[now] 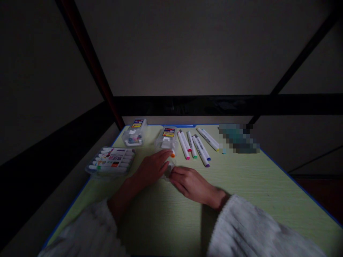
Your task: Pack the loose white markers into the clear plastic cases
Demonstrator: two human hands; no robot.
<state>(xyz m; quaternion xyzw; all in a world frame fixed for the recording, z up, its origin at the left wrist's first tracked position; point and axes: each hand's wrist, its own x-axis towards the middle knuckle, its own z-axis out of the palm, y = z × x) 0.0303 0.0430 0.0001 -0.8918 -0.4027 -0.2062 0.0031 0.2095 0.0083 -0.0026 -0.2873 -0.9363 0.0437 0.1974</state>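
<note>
So my left hand's (151, 167) fingertips are at a slim orange-ended white marker (173, 151), probably steadying it, while my right hand (190, 182) curls by a clear plastic piece (167, 173) (can't tell if either's gripping), loose white markers (183, 144) lying beyond, spread maybe for easy picking.

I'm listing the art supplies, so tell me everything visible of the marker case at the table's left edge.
The marker case is clear, plastic by its look, with rounded corners. White markers lie side by side inside, one green-banded, beneath a printed label. It lies flat, jutting slightly past the blue edge of the table. Neither hand touches it.
</note>
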